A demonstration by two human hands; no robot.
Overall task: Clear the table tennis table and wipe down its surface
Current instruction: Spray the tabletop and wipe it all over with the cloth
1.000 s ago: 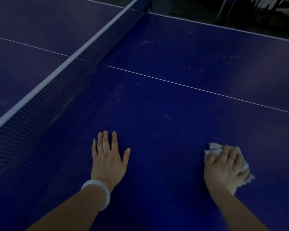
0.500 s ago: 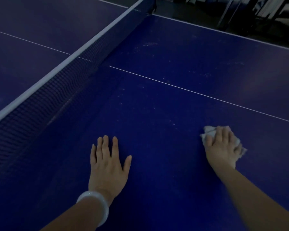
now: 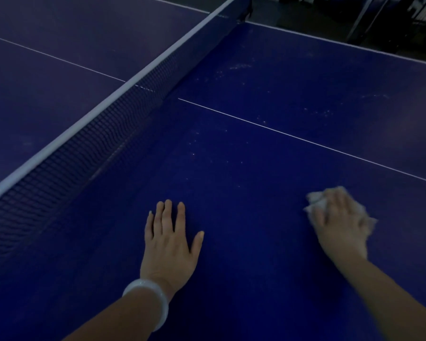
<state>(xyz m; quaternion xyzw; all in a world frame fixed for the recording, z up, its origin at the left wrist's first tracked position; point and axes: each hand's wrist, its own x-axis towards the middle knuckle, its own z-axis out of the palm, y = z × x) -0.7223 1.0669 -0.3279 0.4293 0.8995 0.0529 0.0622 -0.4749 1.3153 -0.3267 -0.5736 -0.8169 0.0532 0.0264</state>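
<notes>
Both hands are low on the blue tabletop [image 3: 231, 279]. The left hand [image 3: 169, 244] lies flat with straight, spread fingers and holds nothing; it seems to give support. The right hand [image 3: 340, 225] presses on a crumpled white cloth [image 3: 316, 205], with the fingers bent over it. This hand is blurred, so I cannot tell how firm the grip is. The cloth lies on the near half, between the white centre line [image 3: 305, 140] and the near edge, well apart from the net [image 3: 89, 143].

No loose objects show on the tabletop, so I judge the wiping step is in hand. Pale specks [image 3: 240, 67] are visible farther away, beyond the centre line. The next move probably calls for a longer reach with the cloth toward them, with even pressure.
</notes>
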